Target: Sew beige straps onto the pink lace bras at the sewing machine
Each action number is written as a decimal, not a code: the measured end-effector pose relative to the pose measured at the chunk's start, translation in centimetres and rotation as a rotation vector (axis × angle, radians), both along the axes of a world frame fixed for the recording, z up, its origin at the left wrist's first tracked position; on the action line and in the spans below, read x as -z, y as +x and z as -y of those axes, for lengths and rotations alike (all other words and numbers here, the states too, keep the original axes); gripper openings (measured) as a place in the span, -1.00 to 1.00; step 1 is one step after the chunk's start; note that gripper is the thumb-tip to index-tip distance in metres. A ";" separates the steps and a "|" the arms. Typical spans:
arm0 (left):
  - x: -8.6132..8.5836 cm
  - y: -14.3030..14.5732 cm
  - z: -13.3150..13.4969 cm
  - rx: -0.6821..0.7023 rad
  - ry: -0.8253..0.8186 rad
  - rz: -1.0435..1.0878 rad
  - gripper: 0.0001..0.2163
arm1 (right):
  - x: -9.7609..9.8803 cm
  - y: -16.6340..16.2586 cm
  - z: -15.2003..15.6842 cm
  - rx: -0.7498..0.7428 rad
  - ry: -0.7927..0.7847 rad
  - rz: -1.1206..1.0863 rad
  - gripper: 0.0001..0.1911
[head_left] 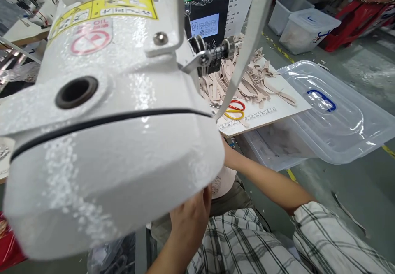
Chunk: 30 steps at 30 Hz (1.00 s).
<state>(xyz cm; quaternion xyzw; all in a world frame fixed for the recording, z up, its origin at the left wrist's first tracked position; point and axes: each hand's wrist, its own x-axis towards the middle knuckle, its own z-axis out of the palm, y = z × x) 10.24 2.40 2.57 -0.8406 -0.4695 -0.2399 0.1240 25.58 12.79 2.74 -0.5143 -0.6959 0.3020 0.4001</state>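
Observation:
A white sewing machine head [117, 142] fills most of the view and hides the work under it. My left hand [189, 218] reaches up beneath its lower edge; only the back of the hand shows, the fingers are hidden behind the machine. My right forearm [265, 179] runs from a plaid sleeve toward the machine, and the hand itself is hidden behind it. A pale pink piece of fabric [224, 180] shows between the two arms, just under the machine.
A white tape [247, 47] hangs down past the machine's control panel [205, 25]. On the white table board [277, 109] lie a pile of beige strips [247, 80] and red-and-yellow scissors [235, 110]. A clear lidded bin [333, 109] sits right of the table; other bins [308, 29] stand farther back.

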 end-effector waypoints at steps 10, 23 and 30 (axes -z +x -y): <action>1.3 -1.3 -0.4 0.010 -0.059 0.283 -0.55 | 1.6 0.7 2.0 0.091 0.025 -0.301 -0.89; 3.2 -3.0 -1.5 -0.059 -0.746 1.007 -0.55 | 2.9 0.5 7.2 0.111 0.015 -0.237 -0.73; 2.4 -2.4 -0.8 -0.069 -0.594 0.980 -0.60 | 2.5 0.6 7.6 0.123 -0.012 -0.248 -0.69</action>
